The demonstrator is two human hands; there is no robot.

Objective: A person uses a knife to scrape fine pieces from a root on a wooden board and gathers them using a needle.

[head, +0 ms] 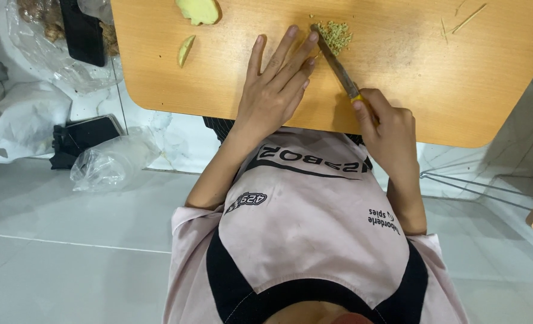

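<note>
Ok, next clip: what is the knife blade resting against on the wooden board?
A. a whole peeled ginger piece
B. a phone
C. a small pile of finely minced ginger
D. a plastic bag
C: the knife, gripped by the right hand, has its tip in the small pile of minced ginger, while the left hand lies flat on the board beside the blade.

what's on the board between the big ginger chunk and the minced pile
Nothing: in the head view, bare wood of the cutting board runs from the ginger chunk to the minced ginger pile.
</note>
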